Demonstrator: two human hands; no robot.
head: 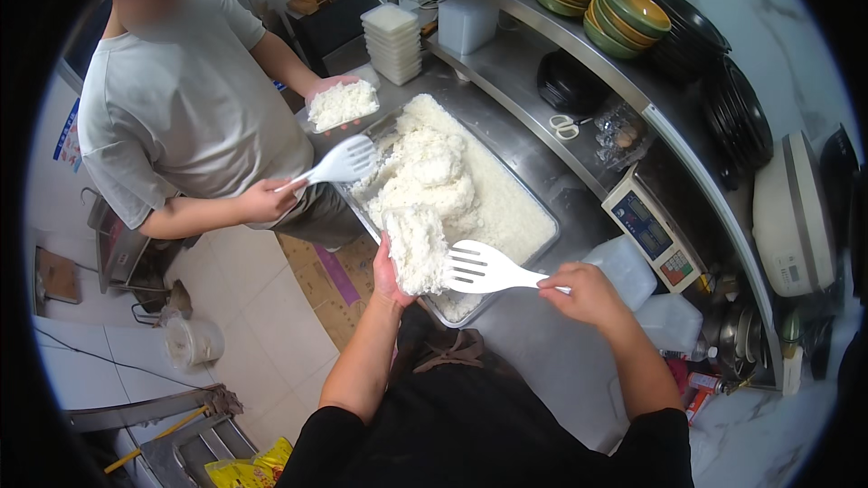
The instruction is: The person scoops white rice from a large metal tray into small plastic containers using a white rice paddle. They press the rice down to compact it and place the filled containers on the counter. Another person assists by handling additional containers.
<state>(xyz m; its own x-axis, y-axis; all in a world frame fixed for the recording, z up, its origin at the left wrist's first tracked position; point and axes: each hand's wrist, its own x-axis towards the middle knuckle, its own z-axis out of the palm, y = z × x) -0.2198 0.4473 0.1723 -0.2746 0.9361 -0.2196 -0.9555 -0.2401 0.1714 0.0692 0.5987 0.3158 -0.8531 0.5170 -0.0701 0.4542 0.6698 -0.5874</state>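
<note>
My left hand (391, 276) holds a clear plastic container heaped with white rice (417, 249) over the near edge of a metal tray (555, 227). In my right hand (583, 291) is a white slotted spatula (498, 268), gripped by its handle, with its blade against the right side of that rice. Loose cooked rice (434, 176) is mounded in the tray's middle and spread flatter along its right side. Across the tray, a co-worker holds another rice-filled container (344, 106) in one hand and a second white slotted spatula (349, 159) in the other.
A stack of filled plastic containers (391, 44) stands beyond the tray. A steel shelf (597, 34) with bowls (627, 17) overhangs the counter's right side. A digital scale (654, 230) and translucent plastic tubs (624, 271) sit at the right. The co-worker (196, 102) stands at the left.
</note>
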